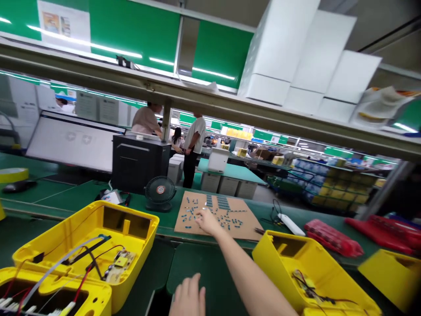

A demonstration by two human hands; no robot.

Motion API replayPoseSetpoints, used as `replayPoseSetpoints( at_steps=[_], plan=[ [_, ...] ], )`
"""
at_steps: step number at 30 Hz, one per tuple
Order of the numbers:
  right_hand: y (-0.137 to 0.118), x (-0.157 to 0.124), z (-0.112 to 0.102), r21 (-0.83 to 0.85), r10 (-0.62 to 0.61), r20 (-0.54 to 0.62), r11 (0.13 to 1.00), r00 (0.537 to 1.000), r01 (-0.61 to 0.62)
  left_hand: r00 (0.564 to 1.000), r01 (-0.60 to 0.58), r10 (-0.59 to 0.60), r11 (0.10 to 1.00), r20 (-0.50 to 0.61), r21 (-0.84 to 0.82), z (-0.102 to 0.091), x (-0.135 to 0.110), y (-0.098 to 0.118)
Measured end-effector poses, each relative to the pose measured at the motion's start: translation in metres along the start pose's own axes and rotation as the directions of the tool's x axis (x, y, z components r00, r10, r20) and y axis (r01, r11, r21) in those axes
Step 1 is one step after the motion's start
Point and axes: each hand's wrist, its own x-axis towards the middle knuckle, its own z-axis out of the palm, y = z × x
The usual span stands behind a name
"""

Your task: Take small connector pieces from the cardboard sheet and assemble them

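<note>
At the left of the green table [197, 267], an open yellow plastic housing [98, 245] shows a circuit board [119, 264] and red and black wires [95, 263]. Behind it stands a small black desk fan [160, 193]. The left hand [188, 297] lies low at the near edge, fingers loosely together, holding nothing. The right hand [206, 221] stretches out to the cardboard sheet [245, 208], its fingertips pressed down among the scattered small blue components [230, 217]; whether it pinches one I cannot tell. Further right sit a second yellow housing [315, 272] and red battery packs [332, 237]
</note>
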Motion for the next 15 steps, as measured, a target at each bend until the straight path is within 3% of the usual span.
replayPoseSetpoints(
  at_steps=[2, 5, 7, 9, 11, 14, 15],
  plan=[
    [-0.025, -0.029, -0.009, 0.106, -0.041, -0.053, 0.993, 0.998, 0.047, 0.998, -0.031, 0.032, 0.999, -0.057, 0.018, -0.002, 0.001, -0.008],
    [-0.052, -0.092, -0.013, 0.242, -0.029, -0.084, 0.969, 0.996, 0.048, 0.967, -0.006, 0.041, 0.990, -0.251, 0.141, -0.006, -0.002, -0.011],
    [-0.058, -0.141, -0.007, 0.316, -0.001, -0.093, 0.948, 0.996, 0.031, 0.931, 0.042, 0.050, 0.970, -0.361, 0.241, -0.010, -0.005, -0.009],
    [-0.051, -0.188, 0.008, 0.344, 0.002, -0.115, 0.938, 0.993, 0.037, 0.919, 0.098, 0.039, 0.941, -0.392, 0.323, -0.015, -0.006, -0.007],
    [-0.035, -0.225, 0.030, 0.275, -0.007, -0.105, 0.961, 0.994, 0.036, 0.932, 0.141, 0.007, 0.914, -0.362, 0.381, -0.020, -0.005, -0.006],
    [-0.010, -0.261, 0.062, -0.029, 0.081, 0.094, 0.996, 0.992, -0.079, 0.941, 0.153, -0.025, 0.920, -0.336, 0.361, -0.026, -0.006, -0.004],
    [-0.004, -0.270, 0.067, -0.129, 0.053, 0.130, 0.991, 0.990, -0.036, 0.938, 0.139, -0.025, 0.941, -0.345, 0.309, -0.027, -0.007, -0.002]
  ],
)
